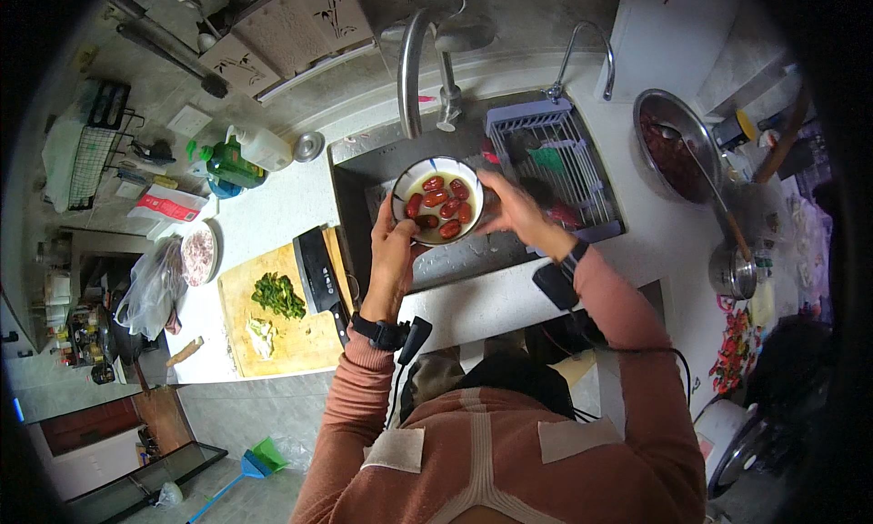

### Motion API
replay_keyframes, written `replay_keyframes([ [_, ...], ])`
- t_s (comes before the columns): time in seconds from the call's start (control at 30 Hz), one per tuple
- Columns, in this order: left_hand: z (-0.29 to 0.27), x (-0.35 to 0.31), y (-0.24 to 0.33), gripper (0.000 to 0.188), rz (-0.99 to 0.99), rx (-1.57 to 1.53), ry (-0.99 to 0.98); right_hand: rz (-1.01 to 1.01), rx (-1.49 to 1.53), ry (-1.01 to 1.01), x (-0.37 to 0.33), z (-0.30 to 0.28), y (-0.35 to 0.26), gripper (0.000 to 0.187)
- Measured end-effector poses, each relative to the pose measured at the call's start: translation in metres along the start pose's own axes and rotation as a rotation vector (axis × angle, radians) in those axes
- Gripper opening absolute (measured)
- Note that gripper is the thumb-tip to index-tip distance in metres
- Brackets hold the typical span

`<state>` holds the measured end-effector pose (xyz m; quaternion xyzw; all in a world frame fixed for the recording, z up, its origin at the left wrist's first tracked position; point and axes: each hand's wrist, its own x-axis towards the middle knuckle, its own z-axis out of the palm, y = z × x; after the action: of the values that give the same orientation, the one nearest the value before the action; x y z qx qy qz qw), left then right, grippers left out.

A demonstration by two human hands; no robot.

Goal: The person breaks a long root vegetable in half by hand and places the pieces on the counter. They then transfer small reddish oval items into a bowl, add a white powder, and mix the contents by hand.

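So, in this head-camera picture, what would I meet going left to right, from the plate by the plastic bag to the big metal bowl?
Plate of pinkish food, chopped greens, knife, left hand, bowl of red dates, right hand, big metal bowl.

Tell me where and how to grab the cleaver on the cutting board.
Grip the cleaver by its slim black handle, probably best coming from the near edge of the counter. The handle points toward that edge, while the broad blade lies farther away on the cutting board. The left hand is nearer, but it holds the bowl.
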<state>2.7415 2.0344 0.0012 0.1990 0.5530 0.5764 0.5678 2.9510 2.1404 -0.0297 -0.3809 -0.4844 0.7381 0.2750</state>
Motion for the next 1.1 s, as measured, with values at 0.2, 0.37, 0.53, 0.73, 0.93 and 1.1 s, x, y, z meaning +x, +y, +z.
replay_keyframes([
  [0.2,-0.002,0.011,0.012,0.07,0.07,-0.008,-0.007,-0.843,-1.14,0.338,0.138,-0.029,-0.019,0.044],
  [0.37,-0.006,0.023,0.013,0.068,0.07,0.002,0.074,-0.293,-1.203,0.236,0.157,-0.038,-0.02,0.04],
  [0.53,-0.008,0.03,0.012,0.068,0.043,-0.028,0.085,-0.375,-1.159,0.234,0.148,-0.037,-0.012,0.037],
  [0.73,-0.006,0.033,0.016,0.068,0.074,-0.055,0.042,-0.343,-1.19,0.196,0.145,-0.039,-0.005,0.033],
  [0.93,-0.006,0.035,0.016,0.069,0.076,-0.042,0.039,-0.465,-1.086,0.206,0.149,-0.044,0.009,0.031],
  [1.1,-0.006,0.032,0.014,0.065,0.076,-0.055,0.05,-0.385,-0.654,0.224,0.164,-0.045,0.02,0.032],
])
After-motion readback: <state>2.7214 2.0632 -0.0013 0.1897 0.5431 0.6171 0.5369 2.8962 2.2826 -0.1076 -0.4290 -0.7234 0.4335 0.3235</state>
